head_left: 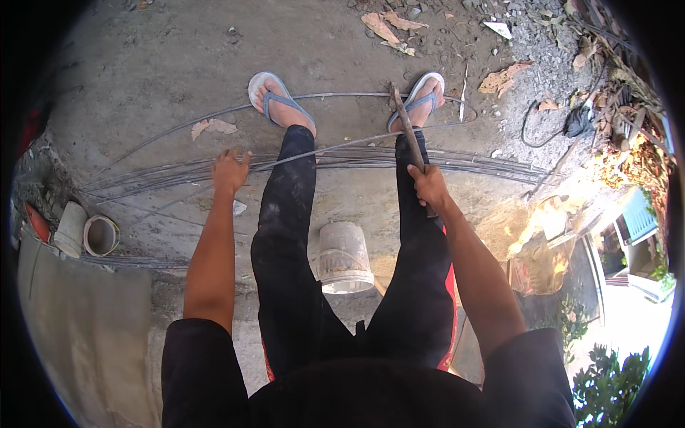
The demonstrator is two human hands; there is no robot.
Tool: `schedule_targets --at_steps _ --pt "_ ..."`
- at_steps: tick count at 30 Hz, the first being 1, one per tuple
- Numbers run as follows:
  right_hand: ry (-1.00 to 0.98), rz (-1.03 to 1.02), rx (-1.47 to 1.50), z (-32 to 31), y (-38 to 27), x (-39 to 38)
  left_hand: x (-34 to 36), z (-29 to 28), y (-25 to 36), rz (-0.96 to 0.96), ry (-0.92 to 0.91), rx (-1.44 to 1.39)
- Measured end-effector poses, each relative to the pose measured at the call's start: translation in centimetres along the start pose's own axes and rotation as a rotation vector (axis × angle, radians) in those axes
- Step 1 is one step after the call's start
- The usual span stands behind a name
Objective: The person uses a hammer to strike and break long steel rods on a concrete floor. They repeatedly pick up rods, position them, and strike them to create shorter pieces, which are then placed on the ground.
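Observation:
My right hand (429,187) is wrapped round a long brown bar (409,132), which slants up past my right foot. Its far end looks slightly thicker, but I cannot tell exactly what tool it is. My left hand (230,171) lies low over a thin steel rod (335,148), fingers spread; whether the palm touches the rod is hidden. That rod crosses in front of my shins and loops round beyond the right foot. A bundle of similar long rods (485,165) lies on the ground beneath it, running left to right.
Between my legs on the ground is a dirty white bucket (344,253). Two small containers, one a round pot (101,235), stand at the left. Dry leaves (504,78) and gravel lie at the upper right. A brownish sack (544,265) is at the right.

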State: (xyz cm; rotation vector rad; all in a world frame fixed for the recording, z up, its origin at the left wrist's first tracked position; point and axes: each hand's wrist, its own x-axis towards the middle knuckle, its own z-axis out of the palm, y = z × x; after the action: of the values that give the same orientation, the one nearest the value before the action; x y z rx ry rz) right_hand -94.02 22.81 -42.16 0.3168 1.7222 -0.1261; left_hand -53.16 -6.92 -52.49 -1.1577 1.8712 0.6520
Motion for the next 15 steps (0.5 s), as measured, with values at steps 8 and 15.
schedule_targets --at_steps 8,15 --pt "-0.187 0.176 0.529 1.7 0.8 -0.6 -4.1 -1.3 2.7 -0.123 -0.421 -0.082" --pt "-0.596 0.223 1.447 8.0 -0.8 0.0 -5.3 -0.8 2.3 -0.137 -0.373 -0.207"
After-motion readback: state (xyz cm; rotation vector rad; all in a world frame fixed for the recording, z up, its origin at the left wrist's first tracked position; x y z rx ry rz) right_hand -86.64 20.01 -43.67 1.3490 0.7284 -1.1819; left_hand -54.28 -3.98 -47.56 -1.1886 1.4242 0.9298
